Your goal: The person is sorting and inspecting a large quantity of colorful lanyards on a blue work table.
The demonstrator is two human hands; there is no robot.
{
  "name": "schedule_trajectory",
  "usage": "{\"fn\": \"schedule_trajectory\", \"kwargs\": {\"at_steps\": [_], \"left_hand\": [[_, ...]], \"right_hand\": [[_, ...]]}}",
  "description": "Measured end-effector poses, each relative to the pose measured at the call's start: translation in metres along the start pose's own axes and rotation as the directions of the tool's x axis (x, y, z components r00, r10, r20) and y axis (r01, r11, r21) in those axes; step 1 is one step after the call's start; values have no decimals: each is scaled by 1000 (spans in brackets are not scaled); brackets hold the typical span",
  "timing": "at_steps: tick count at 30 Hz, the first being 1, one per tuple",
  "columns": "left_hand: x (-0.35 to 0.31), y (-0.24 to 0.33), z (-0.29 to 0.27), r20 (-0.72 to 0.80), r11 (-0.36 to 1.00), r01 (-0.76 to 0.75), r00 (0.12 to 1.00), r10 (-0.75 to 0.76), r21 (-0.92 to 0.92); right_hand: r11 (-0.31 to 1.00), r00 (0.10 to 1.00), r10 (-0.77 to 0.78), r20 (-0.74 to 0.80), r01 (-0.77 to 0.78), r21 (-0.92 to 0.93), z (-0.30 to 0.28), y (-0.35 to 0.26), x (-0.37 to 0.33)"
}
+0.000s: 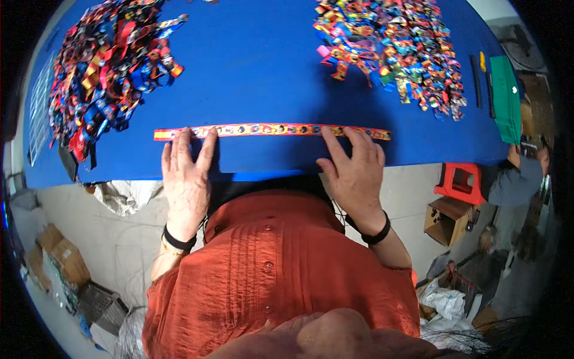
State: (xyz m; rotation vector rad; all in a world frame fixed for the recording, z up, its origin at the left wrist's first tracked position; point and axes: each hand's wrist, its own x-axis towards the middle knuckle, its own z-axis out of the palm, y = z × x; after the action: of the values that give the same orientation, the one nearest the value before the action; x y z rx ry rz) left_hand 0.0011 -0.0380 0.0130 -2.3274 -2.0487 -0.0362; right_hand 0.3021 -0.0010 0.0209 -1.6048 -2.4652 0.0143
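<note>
A long, narrow printed ribbon strap (272, 129), red-edged with a yellow patterned band, lies straight from left to right near the front of the blue-covered table. My left hand (188, 173) rests its outstretched fingertips on the strap's left part. Farther right, the fingertips of my right hand (357, 170) press on the strap's right part, its thumb held apart below. Neither hand grips anything. Both ends of the strap show beyond my fingers.
A heap of colourful straps (113, 72) covers the table's left side. Patterned straps in rows (412, 54) lie at the far right, near a green pouch (506, 99). Below the table's right edge stand a red stool (461, 183) and a cardboard box (447, 221). Someone works at far right.
</note>
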Motion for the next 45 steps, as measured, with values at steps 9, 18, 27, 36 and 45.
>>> {"fn": "schedule_trajectory", "kwargs": {"at_steps": [9,18,27,36,45], "left_hand": [[0,-1,1,-3,1000,-7,1000,7,0],[0,1,4,-46,1000,5,999,-4,12],[0,1,4,-39,1000,13,999,-13,9],[1,2,6,-48,1000,6,999,-5,18],[2,1,0,-28,1000,-6,1000,7,19]], "right_hand": [[1000,1000,-18,5,18,-1,-1,-2,0],[1000,999,-3,41,4,-23,-2,-5,1],[999,999,-2,53,5,-46,-1,-4,-1],[1000,1000,-8,26,9,-26,-1,-3,0],[1000,1000,-3,-5,3,-23,3,-1,-1]]}}
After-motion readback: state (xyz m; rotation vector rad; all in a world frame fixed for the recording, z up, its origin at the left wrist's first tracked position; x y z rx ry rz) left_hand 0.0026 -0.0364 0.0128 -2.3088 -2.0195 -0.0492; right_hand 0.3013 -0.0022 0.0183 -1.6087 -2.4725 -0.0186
